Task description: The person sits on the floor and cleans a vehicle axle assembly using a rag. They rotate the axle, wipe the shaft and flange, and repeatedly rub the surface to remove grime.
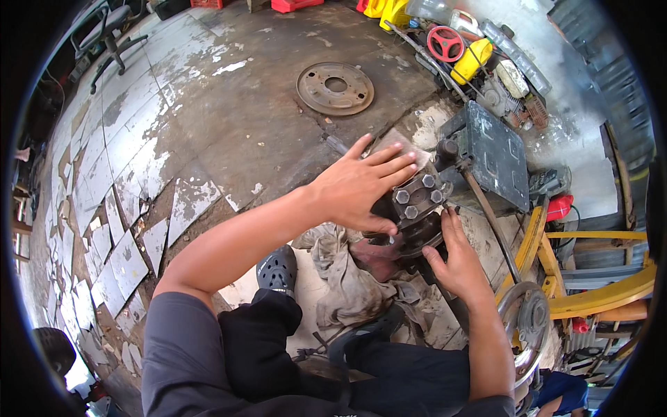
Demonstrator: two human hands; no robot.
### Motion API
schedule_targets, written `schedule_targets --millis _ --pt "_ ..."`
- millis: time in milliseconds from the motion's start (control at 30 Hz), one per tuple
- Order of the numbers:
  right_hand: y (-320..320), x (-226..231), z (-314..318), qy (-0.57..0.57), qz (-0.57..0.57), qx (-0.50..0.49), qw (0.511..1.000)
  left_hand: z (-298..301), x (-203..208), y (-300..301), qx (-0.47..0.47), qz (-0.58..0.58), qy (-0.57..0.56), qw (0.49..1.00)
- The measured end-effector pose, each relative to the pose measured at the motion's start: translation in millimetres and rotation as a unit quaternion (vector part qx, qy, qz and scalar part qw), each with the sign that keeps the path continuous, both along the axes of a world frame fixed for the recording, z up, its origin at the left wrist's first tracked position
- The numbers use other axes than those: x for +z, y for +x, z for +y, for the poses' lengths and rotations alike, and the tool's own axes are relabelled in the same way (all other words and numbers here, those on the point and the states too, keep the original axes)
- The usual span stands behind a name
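Observation:
In front of me is a dark, greasy metal flanged part (419, 199) with several shiny hex bolt heads on its upper face. My left hand (356, 186) lies over its left side, fingers stretched out and apart, the thumb pointing down beside the bolts. On the right side, my right hand (455, 258) rests against the round lower section, its fingers straight and the thumb apart. The undersides of both hands are hidden. Just beyond the bolts stands a long metal bar (490, 219) with a thick knobbed end. A crumpled dirty cloth (351, 285) lies below the part.
A rusty round plate (335, 87) lies on the stained floor ahead. To the right are a dark metal box (490, 154), a yellow curved frame (604, 297) and a shiny wheel (531, 320). Bottles and engine parts crowd the wall. Broken tiles (125, 264) cover the left floor.

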State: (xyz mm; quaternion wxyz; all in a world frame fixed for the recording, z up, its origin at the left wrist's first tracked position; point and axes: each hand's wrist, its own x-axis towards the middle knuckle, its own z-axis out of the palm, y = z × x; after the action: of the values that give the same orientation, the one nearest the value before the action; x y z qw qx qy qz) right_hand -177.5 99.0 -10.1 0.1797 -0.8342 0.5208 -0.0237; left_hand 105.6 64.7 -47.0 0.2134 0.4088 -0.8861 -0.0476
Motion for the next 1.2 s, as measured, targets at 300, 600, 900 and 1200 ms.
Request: schedule_targets --millis 300,600,900,1200 --pt "1 3 1 0.01 0.001 -0.009 1.0 11 -4 9 0.003 -0.012 0.01 1.0" --pt "1 -1 1 -0.009 -0.004 0.006 1.0 -1 -3 -2 0.007 0.014 0.007 1.0" --pt "3 -3 0 -0.012 0.003 -0.004 1.0 1 -3 2 0.012 0.008 0.017 1.0" --pt "0 -7 4 -0.012 -0.017 -0.019 1.0 13 -4 -2 0.016 0.032 0.053 0.998"
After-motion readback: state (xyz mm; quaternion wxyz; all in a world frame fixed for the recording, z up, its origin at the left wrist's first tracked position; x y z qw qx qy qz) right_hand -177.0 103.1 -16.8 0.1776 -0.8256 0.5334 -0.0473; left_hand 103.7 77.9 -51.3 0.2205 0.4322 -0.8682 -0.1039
